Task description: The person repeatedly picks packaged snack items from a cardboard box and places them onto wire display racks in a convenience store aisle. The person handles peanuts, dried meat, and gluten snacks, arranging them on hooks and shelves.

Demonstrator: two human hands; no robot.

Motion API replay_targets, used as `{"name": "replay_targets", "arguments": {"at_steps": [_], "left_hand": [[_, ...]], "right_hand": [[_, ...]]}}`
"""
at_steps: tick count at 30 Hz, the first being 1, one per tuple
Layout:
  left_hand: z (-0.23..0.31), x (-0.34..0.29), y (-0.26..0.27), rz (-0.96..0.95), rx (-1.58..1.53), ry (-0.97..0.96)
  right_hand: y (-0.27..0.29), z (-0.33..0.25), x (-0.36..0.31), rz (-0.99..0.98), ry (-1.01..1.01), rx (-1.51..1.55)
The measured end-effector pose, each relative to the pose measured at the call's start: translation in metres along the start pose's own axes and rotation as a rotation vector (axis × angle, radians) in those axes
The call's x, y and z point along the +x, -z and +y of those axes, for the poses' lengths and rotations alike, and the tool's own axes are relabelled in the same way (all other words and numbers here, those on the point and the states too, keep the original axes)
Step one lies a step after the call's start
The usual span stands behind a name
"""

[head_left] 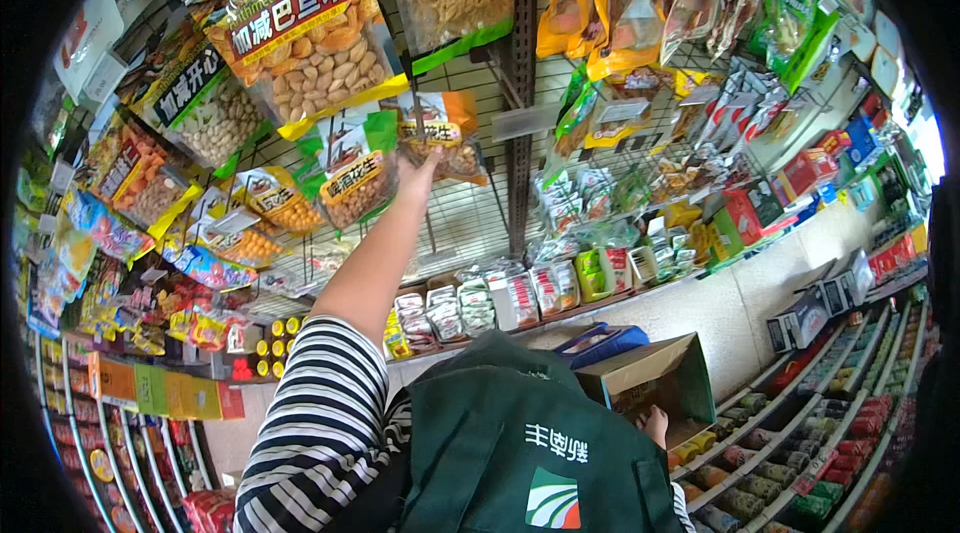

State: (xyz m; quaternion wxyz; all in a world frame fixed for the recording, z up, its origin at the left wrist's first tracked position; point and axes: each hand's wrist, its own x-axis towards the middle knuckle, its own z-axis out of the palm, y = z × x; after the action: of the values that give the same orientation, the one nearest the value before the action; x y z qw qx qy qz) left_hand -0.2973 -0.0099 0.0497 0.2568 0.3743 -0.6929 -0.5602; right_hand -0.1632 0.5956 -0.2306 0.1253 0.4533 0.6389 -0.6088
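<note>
My left arm reaches up to the wire rack. There my left hand (420, 169) pinches the lower left edge of a small orange-topped bag of nuts (456, 117), which is at the end of a hook. Just left of it hangs a green-topped bag of nuts (358, 178). Low on the right, my right hand (655, 426) grips the near side of a tilted brown cardboard box (685, 363); its fingers are partly hidden. The box's wide opening faces right, and its inside is dark.
Large nut bags (320, 43) hang above my left arm. A dark upright post (521, 113) divides the rack. Small snack packs (520, 298) line the low shelf ahead. A blue bag (610, 341) lies behind the box; tiered shelves of packets (820, 433) stand to the right.
</note>
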Motion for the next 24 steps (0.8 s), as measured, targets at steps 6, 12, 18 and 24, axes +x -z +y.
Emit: {"name": "replay_targets", "arguments": {"at_steps": [6, 12, 18, 24], "left_hand": [[-0.031, 0.041, 0.011, -0.102, -0.115, -0.072], [-0.014, -0.004, 0.016, -0.343, -0.301, -0.123], [-0.042, -0.009, 0.01, -0.407, -0.393, -0.083], [-0.033, -0.061, 0.032, -0.482, -0.402, -0.111]], "right_hand": [[0.001, -0.036, -0.065, -0.206, 0.135, 0.205], [-0.026, -0.083, -0.116, -0.216, 0.381, 0.106], [-0.055, -0.113, -0.12, -0.394, 0.487, 0.145], [-0.102, -0.154, -0.173, -0.489, 0.555, -0.039]]}}
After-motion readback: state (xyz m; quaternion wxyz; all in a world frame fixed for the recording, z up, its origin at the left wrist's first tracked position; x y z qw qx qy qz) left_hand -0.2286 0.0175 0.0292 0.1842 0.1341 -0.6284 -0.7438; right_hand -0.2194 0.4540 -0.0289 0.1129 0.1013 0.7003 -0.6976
